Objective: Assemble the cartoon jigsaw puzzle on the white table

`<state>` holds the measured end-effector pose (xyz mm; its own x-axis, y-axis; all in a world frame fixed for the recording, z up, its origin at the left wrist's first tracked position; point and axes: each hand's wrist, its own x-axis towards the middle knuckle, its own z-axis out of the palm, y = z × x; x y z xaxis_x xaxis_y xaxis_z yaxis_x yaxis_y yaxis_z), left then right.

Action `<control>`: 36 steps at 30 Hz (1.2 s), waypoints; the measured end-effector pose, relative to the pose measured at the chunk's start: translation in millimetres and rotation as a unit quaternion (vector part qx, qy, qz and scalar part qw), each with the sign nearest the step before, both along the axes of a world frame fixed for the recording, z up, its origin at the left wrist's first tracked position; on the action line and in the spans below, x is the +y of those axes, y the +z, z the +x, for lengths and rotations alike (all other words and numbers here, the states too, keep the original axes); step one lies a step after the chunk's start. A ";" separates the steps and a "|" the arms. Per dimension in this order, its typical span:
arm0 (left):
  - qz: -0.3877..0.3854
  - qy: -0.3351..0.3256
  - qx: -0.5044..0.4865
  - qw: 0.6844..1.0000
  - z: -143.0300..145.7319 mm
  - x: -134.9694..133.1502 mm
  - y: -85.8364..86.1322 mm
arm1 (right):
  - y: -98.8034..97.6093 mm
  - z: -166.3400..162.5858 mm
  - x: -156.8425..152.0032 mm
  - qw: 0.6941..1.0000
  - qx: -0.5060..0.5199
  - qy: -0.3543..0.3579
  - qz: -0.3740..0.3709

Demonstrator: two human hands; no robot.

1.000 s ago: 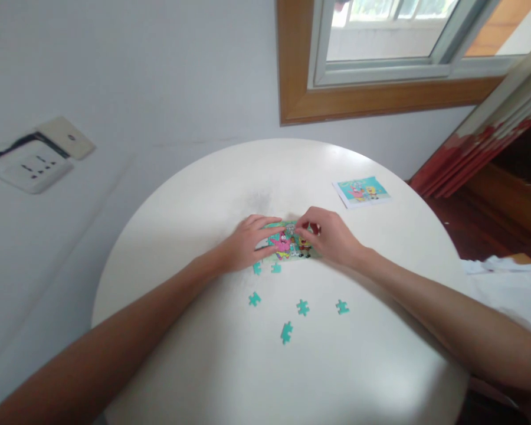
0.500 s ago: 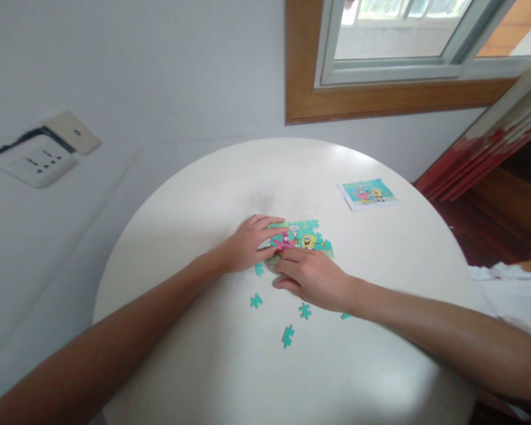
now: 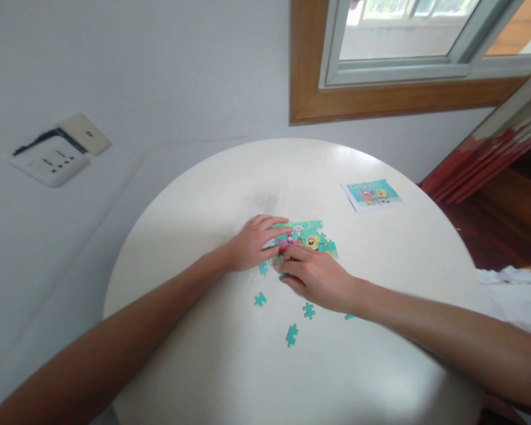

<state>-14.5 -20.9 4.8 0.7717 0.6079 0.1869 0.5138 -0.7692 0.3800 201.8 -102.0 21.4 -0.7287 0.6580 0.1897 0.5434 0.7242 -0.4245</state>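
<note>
A small partly built cartoon jigsaw puzzle [image 3: 312, 237] lies near the middle of a round white table [image 3: 380, 354]. My left hand [image 3: 252, 245] rests flat on the puzzle's left edge, fingers stretched out. My right hand [image 3: 316, 276] lies at the puzzle's near edge, fingertips pressed on a teal piece [image 3: 283, 275] there; whether it grips the piece is unclear. Several loose teal pieces lie closer to me, among them one piece [image 3: 260, 299], another piece [image 3: 308, 310] and a third piece [image 3: 291, 334].
A picture card [image 3: 372, 194] with the same cartoon lies at the table's far right. A wall socket [image 3: 55, 158] sits on the wall to the left. A wood-framed window [image 3: 380, 59] is behind the table, red-and-white curtain [image 3: 491, 153] at right, white cloth [image 3: 522, 295] beside me.
My right hand came off the puzzle's top right and moved down to its near edge, onto a loose piece. My left hand stayed put. The view shifted slightly.
</note>
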 end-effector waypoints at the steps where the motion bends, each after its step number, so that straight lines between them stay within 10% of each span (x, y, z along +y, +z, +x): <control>1: 0.001 -0.001 -0.002 1.000 -0.1 0.0 -0.1 | 0.7 0.8 0.4 1.000 0.004 0.016 -0.006; 17: 0.021 -0.003 0.009 1.000 0.1 -0.7 1.2 | 15.7 6.2 -7.5 0.987 -0.091 0.131 -0.009; 24: 0.017 -0.006 0.008 1.000 -1.2 1.1 -1.4 | 13.1 9.1 2.9 0.975 0.088 0.156 -0.134; 29: 0.032 -0.008 0.009 0.999 -1.3 2.6 -4.9 | 10.2 37.1 37.4 0.954 0.248 -0.033 -0.166; 36: 0.032 -0.010 -0.002 0.999 -1.5 3.2 -5.1 | -13.3 92.2 94.1 0.937 0.225 -0.231 -0.138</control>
<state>-16.0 -17.6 -0.3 0.7829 0.5791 0.2273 0.4970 -0.8020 0.3314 294.0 -8.0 8.0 -0.2417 0.9526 0.1848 0.4933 0.2846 -0.8220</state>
